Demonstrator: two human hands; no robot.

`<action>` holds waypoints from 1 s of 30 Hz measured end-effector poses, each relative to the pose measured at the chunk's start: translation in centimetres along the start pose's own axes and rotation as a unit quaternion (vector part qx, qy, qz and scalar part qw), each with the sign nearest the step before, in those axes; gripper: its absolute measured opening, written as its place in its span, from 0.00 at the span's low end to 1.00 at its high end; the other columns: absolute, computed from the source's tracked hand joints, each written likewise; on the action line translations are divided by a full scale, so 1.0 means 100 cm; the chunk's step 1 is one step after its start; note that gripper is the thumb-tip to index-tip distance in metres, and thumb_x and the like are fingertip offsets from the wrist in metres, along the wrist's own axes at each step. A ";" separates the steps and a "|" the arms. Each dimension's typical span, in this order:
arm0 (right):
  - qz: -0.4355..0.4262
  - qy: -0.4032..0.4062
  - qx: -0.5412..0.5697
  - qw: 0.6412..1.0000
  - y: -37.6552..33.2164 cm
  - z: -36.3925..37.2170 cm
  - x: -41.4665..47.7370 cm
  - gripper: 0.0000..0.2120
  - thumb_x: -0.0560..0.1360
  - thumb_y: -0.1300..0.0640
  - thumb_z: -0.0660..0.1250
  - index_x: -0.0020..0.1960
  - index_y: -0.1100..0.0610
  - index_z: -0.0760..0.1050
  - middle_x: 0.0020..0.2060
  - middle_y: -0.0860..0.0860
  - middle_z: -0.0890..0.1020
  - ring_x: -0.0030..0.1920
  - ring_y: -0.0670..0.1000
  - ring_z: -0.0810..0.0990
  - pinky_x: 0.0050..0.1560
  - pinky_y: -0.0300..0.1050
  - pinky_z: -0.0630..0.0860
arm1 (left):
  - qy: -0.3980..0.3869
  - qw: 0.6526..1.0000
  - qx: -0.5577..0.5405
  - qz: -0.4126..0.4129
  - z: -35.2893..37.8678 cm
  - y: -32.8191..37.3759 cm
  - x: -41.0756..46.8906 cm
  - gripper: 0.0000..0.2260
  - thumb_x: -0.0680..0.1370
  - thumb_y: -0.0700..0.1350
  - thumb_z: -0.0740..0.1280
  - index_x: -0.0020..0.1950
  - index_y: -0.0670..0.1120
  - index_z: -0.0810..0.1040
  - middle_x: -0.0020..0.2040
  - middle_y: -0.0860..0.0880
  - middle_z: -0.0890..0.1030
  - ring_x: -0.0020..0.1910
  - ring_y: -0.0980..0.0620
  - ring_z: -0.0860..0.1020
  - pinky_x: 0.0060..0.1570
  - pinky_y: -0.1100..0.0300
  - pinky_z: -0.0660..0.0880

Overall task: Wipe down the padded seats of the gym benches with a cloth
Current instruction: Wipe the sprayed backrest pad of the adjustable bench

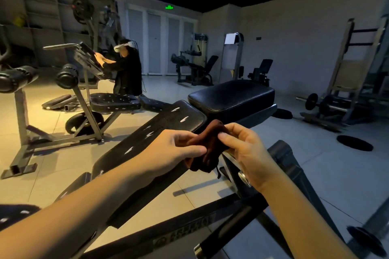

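Note:
A dark brown cloth (pixel 208 147) hangs bunched between both hands above a long black padded bench back (pixel 147 147) that slopes from lower left to upper right. My left hand (pixel 174 149) pinches the cloth's left side, and my right hand (pixel 246 151) pinches its upper right corner. Just beyond the cloth lies the bench's wide black seat pad (pixel 233 95). The pad under my hands has several pale scuffs or tears.
A second bench with a worn black seat (pixel 114 101) and roller pads (pixel 67 76) stands at left. A person in black (pixel 128 71) wipes an angled pad behind it. Weight plates (pixel 354 143) lie on the floor at right near a barbell rack (pixel 328 107). Machines line the far wall.

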State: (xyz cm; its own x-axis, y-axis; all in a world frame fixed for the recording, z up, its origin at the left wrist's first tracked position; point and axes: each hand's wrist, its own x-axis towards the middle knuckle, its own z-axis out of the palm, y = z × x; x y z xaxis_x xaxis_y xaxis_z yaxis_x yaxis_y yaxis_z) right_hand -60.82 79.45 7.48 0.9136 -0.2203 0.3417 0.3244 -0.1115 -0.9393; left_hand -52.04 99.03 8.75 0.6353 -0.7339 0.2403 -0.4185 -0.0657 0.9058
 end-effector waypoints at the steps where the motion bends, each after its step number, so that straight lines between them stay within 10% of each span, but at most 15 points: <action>1: 0.002 -0.005 0.005 1.000 0.003 0.002 0.000 0.13 0.77 0.54 0.67 0.58 0.61 0.79 0.52 0.58 0.84 0.59 0.59 0.82 0.66 0.60 0.76 | 0.019 1.000 0.003 -0.002 0.001 -0.002 -0.001 0.11 0.77 0.46 0.73 0.58 0.47 0.82 0.49 0.50 0.86 0.49 0.54 0.85 0.44 0.64 0.78; 12: 0.037 0.112 0.018 0.993 0.045 0.046 -0.001 0.05 0.80 0.56 0.69 0.55 0.52 0.81 0.48 0.50 0.86 0.51 0.47 0.84 0.45 0.38 0.81 | 0.150 0.979 0.055 -0.130 0.015 -0.025 -0.028 0.08 0.76 0.51 0.74 0.52 0.50 0.84 0.43 0.54 0.86 0.42 0.61 0.83 0.39 0.67 0.75; 23: -0.017 0.301 -0.099 0.948 0.050 0.028 0.048 0.13 0.79 0.54 0.71 0.62 0.55 0.80 0.51 0.45 0.81 0.52 0.46 0.80 0.49 0.42 0.81 | 0.271 0.850 0.452 -0.021 -0.040 -0.081 -0.052 0.15 0.75 0.57 0.73 0.60 0.56 0.79 0.51 0.57 0.77 0.51 0.59 0.73 0.45 0.70 0.67; 30: -0.045 0.266 -0.226 0.936 0.082 0.080 0.026 0.08 0.80 0.52 0.68 0.59 0.52 0.78 0.50 0.44 0.81 0.51 0.44 0.80 0.51 0.44 0.83 | 0.245 0.860 0.444 0.056 -0.047 -0.097 -0.034 0.15 0.75 0.58 0.73 0.59 0.55 0.82 0.50 0.57 0.75 0.51 0.55 0.72 0.49 0.55 0.76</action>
State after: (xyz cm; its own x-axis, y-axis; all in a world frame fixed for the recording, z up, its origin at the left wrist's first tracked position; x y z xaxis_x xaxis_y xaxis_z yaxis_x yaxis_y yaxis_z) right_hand -53.81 85.74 0.42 0.5980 -0.6279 0.4982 0.1479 -0.5244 -0.8385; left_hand -47.04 105.35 0.80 0.6646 -0.4107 0.6242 -0.6873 -0.6637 0.2951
